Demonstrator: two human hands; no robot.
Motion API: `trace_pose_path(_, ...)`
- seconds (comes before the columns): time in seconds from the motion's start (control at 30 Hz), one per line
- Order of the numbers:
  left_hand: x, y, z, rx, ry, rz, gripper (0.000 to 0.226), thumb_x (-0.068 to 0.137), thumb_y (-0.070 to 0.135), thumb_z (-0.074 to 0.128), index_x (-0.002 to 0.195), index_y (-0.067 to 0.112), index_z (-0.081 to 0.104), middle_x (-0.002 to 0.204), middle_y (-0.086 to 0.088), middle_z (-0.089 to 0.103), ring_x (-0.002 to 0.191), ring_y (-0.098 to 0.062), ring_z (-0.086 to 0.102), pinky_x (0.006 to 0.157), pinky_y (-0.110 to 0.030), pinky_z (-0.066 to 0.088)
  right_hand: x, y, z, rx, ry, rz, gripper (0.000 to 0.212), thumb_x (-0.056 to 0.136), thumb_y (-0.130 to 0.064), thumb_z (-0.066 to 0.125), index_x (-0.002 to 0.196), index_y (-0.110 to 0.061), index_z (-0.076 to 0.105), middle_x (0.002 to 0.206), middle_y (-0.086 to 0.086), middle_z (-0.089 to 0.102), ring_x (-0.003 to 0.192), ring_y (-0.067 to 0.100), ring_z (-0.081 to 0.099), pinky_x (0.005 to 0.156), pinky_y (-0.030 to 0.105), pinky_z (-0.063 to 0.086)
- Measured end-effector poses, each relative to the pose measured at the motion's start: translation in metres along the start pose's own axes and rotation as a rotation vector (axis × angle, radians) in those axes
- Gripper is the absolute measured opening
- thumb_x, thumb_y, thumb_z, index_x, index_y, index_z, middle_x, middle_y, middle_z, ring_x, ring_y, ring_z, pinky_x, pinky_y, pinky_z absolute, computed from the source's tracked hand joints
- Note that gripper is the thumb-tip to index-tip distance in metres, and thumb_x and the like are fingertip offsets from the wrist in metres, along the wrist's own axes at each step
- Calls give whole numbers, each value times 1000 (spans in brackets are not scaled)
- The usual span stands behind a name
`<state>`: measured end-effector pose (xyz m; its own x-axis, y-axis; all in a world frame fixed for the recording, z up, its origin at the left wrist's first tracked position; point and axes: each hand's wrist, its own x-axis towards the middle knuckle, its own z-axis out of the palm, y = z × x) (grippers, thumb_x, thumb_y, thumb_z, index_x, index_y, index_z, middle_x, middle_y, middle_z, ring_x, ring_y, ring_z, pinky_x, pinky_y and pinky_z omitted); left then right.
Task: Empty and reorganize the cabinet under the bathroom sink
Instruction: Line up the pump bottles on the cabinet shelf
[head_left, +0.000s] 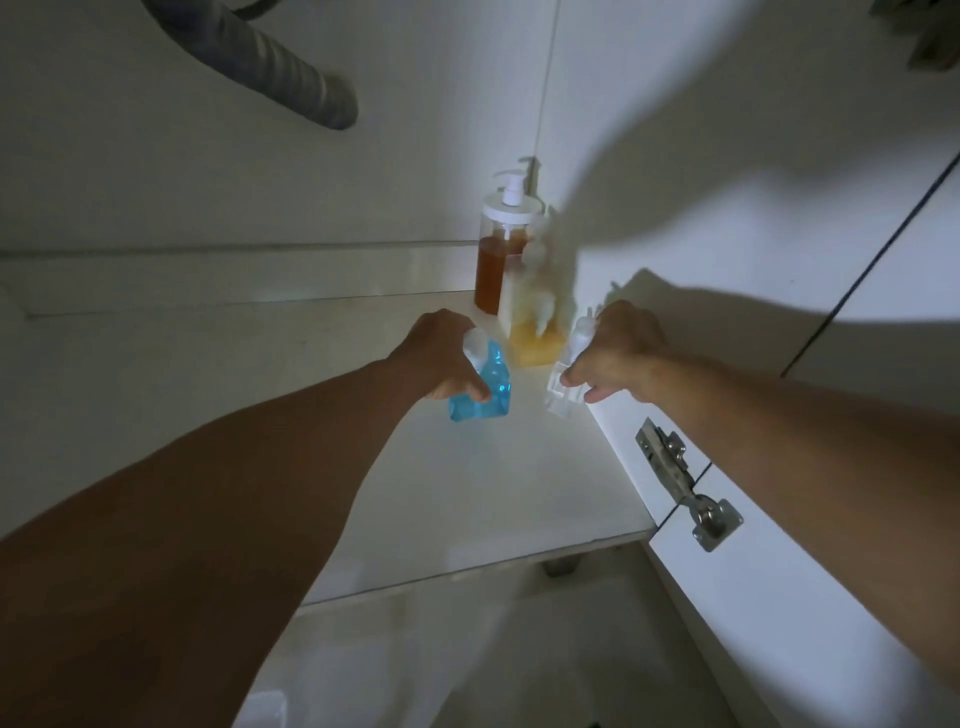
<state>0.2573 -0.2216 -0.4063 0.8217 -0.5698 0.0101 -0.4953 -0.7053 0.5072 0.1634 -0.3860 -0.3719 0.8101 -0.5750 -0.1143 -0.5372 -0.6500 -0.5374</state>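
Inside the white cabinet (270, 156) now, dim light, a grey ribbed drain hose (291, 67) hanging at the top left and the pale cabinet floor (467, 483) running back to the corner. Both bare forearms reach in side by side.

The left hand (441, 358) sits knuckles up, arm stretched straight in from the lower left, fingers curled round the neck of a blue bottle (480, 392). The bottle's clear body holds bright blue liquid with a white cap at the top; it tilts a little, and whether its base touches the cabinet floor is hard to tell.

The right hand (621, 353) comes in from the right, wrist bent down, thumb and fingers pinching a small clear bottle (563, 387) with a white top, just beside the blue one. Its outline is blurred.

Just beyond the two hands, between them, stands a yellow bottle (535, 343), pale liquid low in it, its upper part smeared by blur. Behind that, further back in the corner, an amber pump bottle (501, 260) stands upright with a white pump head, roughly half full.

Near the right forearm, a metal hinge (685, 493) is fixed at the cabinet's side panel.
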Motion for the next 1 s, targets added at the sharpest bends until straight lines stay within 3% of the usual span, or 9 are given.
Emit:
trace_pose_path(0.17, 19, -1, 19, 0, 1, 0, 56, 58, 27, 91, 103, 15, 58, 105, -3, 60, 93, -17, 55, 72, -25, 44, 18, 4, 14, -65, 19, 17, 33, 72, -15, 87, 75, -9, 54, 78, 11, 71, 70, 26, 74, 74, 36, 61)
trace_pose_path(0.3, 28, -2, 33, 21, -17, 0, 70, 61, 30, 90, 121, 15, 56, 115, -2, 58, 102, -18, 54, 88, -29, 51, 31, 8, 26, -129, 137, -13, 51, 71, -31, 87, 107, -6, 63, 105, 10, 71, 96, 24, 70, 84, 33, 57)
trace_pose_path(0.4, 31, -3, 40, 27, -38, -2, 75, 63, 30, 89, 127, 16, 53, 121, -2, 57, 106, -17, 53, 92, -29, 50, 40, 7, 35, -121, 222, -2, 60, 71, -42, 85, 115, -8, 61, 115, 7, 68, 103, 23, 67, 83, 28, 53)
trace_pose_path(0.7, 38, -11, 47, -58, -38, -25, 78, 68, 29, 87, 134, 16, 48, 131, -1, 54, 111, -15, 51, 87, -20, 38, 59, 5, 55, -9, 362, -15, 67, 74, -55, 78, 118, -7, 63, 115, 9, 67, 105, 22, 64, 85, 27, 50)
trace_pose_path(0.8, 39, -15, 52, -94, -28, -68, 84, 65, 32, 89, 136, 18, 46, 134, -1, 52, 114, -15, 49, 91, -22, 39, 63, 8, 55, -67, 366, -25, 68, 75, -58, 75, 118, -7, 63, 124, 11, 62, 118, 23, 56, 93, 27, 46)
trace_pose_path(0.87, 38, -19, 57, -127, -29, -129, 88, 63, 31, 90, 137, 17, 45, 132, -1, 52, 115, -17, 51, 93, -25, 43, 63, 7, 50, -64, 292, -24, 58, 83, -49, 72, 120, -5, 62, 124, 15, 61, 113, 21, 56, 91, 18, 45)
trace_pose_path(0.93, 36, -24, 62, -182, -16, -187, 82, 62, 28, 91, 131, 17, 48, 124, -1, 55, 109, -16, 54, 90, -26, 47, 60, 3, 44, -238, 174, -97, 39, 98, -20, 59, 124, 9, 55, 125, 27, 58, 82, 14, 57, 61, 0, 40)
trace_pose_path(0.97, 34, -26, 65, -211, -4, -215, 79, 61, 28, 91, 127, 17, 49, 120, 0, 56, 106, -16, 55, 89, -26, 49, 61, 5, 44, -354, 159, -122, 32, 101, -10, 49, 124, 13, 52, 125, 29, 56, 80, 15, 57, 51, -2, 35)
trace_pose_path(1.0, 33, -28, 68, -239, 9, -239, 77, 60, 29, 92, 124, 17, 51, 117, 0, 57, 105, -16, 55, 90, -27, 51, 63, 8, 46, -401, 154, -127, 29, 102, -6, 43, 122, 12, 54, 121, 26, 58, 90, 22, 60, 51, -3, 33)
